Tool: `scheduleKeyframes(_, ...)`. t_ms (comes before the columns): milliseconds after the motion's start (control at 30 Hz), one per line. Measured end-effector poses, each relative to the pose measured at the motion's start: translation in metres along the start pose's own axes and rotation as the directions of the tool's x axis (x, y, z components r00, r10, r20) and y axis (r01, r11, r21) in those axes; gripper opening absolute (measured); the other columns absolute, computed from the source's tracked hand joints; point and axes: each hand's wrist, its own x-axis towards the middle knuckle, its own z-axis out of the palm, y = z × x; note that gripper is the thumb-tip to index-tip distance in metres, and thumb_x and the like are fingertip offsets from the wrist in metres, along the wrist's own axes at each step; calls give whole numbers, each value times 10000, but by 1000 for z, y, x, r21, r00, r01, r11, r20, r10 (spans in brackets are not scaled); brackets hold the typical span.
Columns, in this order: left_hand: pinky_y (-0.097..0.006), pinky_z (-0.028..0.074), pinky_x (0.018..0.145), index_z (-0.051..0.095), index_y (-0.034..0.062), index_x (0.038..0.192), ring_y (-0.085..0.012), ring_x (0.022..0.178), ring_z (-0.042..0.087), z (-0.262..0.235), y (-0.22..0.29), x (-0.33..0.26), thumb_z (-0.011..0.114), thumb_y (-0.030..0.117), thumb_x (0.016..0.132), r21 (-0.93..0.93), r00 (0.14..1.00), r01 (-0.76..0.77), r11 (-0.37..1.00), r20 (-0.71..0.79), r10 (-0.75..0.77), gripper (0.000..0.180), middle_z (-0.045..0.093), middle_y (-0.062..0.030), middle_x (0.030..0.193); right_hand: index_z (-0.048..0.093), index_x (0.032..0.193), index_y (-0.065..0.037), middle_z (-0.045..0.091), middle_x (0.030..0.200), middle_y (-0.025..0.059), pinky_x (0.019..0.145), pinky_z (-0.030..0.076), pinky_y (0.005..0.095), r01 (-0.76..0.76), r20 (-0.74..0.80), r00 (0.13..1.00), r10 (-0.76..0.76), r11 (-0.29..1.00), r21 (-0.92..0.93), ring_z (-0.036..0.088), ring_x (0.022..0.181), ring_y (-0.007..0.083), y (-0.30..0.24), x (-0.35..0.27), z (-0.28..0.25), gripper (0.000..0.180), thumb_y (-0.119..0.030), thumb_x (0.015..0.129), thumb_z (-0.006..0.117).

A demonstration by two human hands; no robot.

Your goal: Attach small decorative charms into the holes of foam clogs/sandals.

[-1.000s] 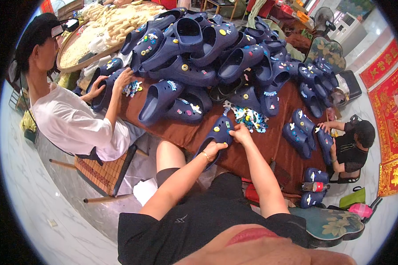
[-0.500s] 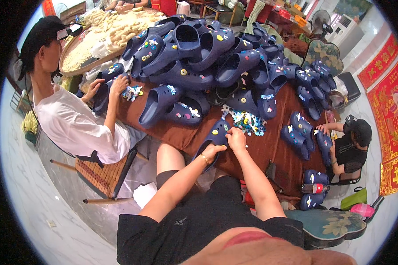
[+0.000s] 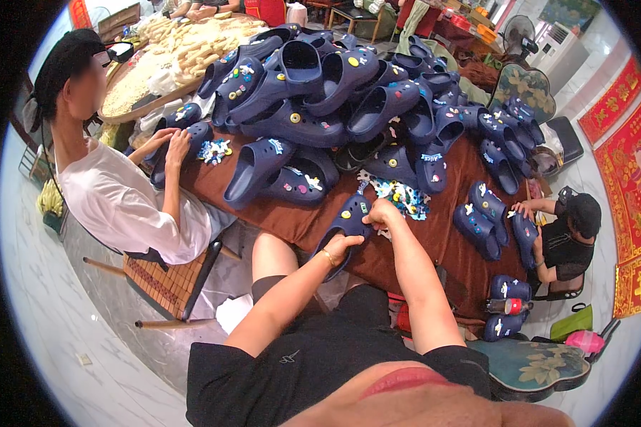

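Observation:
A navy clog (image 3: 353,211) with a few coloured charms on its toe is held at the table's near edge. My left hand (image 3: 343,248) grips it, the fingers reaching into the foot opening and the thumb outside. Just right of the toe is my right hand (image 3: 384,213), fingers curled down and drawn together; whatever is in them is hidden. Right behind that hand lies a loose pile of white, blue and yellow shoe charms (image 3: 409,196). Two navy clogs with charms rest on the brown tablecloth (image 3: 278,222) to the left.
A big heap of navy clogs (image 3: 299,117) covers the table's far side. At left, a co-worker in white (image 3: 132,188) handles a clog beside a small charm pile (image 3: 214,151). Another person (image 3: 570,235) at right holds a clog, near a bottle (image 3: 507,306) between two clogs.
My right hand has shifted slightly right and up, from the clog's toe toward the charm pile. The left co-worker's hands have come closer together on their clog.

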Motion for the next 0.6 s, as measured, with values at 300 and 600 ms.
scheduleKeyframes(300, -302, 426, 794, 535, 7, 1038, -177, 889, 539, 10, 7, -4, 696, 184, 686, 54, 998, 30, 998, -48, -28, 425, 574, -69, 982, 652, 800, 18, 652, 769, 118, 648, 500, 347, -28, 60, 998, 36, 992, -126, 625, 657, 221, -11, -5, -29, 460, -321, 541, 824)
scheduleKeyframes(600, -303, 457, 710, 573, 4, 940, -192, 780, 568, 0, -5, 6, 671, 192, 697, 50, 994, 9, 999, -106, -3, 323, 596, -83, 901, 587, 954, 57, 624, 935, 172, 681, 484, 378, 77, 122, 989, -82, 996, 46, 610, 806, 275, 15, -8, -20, 636, -404, 565, 789)
